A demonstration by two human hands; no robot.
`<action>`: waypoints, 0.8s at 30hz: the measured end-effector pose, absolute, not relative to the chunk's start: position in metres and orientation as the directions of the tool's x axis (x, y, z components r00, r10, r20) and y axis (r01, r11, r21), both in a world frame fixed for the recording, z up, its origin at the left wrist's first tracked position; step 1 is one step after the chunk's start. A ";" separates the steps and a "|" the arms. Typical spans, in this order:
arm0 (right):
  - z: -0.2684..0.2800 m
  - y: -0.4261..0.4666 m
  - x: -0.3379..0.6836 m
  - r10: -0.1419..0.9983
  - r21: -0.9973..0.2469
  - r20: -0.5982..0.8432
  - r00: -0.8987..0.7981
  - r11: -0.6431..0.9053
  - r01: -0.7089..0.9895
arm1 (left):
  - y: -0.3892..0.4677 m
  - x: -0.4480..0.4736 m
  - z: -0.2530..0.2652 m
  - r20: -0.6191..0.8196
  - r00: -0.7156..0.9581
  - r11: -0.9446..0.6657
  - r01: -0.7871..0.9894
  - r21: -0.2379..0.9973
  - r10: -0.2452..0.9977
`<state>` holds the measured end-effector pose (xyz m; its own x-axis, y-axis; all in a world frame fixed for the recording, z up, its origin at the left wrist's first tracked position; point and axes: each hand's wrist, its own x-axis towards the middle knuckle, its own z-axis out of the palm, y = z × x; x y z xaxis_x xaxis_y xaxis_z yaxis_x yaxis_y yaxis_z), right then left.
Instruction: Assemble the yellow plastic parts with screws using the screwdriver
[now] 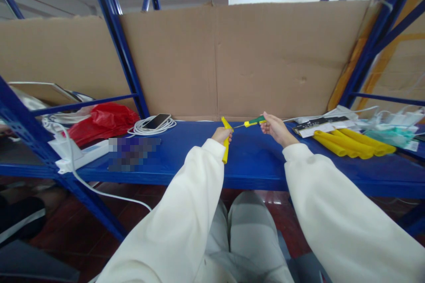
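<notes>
My left hand (pixel 223 135) is wrapped round a yellow tube (pixel 226 155), which stands out above and below the fist over the blue shelf (pixel 255 159). In my right hand (pixel 274 128) is a screwdriver (pixel 255 121) with a green and yellow handle, gripped by its rear end. Its thin shaft points left, and the tip reaches the yellow tube beside my left fingers. Whether the tip enters the tube or only touches it, I cannot tell.
Several yellow tubes (pixel 352 143) lie at the right, near printed packaging (pixel 322 124) and a green-white bundle (pixel 392 135). To the left are a phone (pixel 158 121) on a coiled white cable (pixel 141 130), a red plastic bag (pixel 104 121) and a white power strip (pixel 93 152). Cardboard (pixel 259 62) stands behind.
</notes>
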<state>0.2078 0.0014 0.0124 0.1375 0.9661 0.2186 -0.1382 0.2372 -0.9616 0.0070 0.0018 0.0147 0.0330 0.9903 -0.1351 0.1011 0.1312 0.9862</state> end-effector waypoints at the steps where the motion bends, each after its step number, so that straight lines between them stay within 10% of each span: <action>1: 0.013 0.001 0.208 0.967 -0.961 0.215 0.138 0.234 -0.147 | 0.002 0.007 0.014 -0.134 0.037 0.129 0.101 0.986 0.990; 24: 0.005 0.012 0.212 0.904 -0.926 0.354 0.240 0.375 -0.049 | 0.004 0.007 0.012 -0.131 0.019 0.129 0.088 0.988 0.991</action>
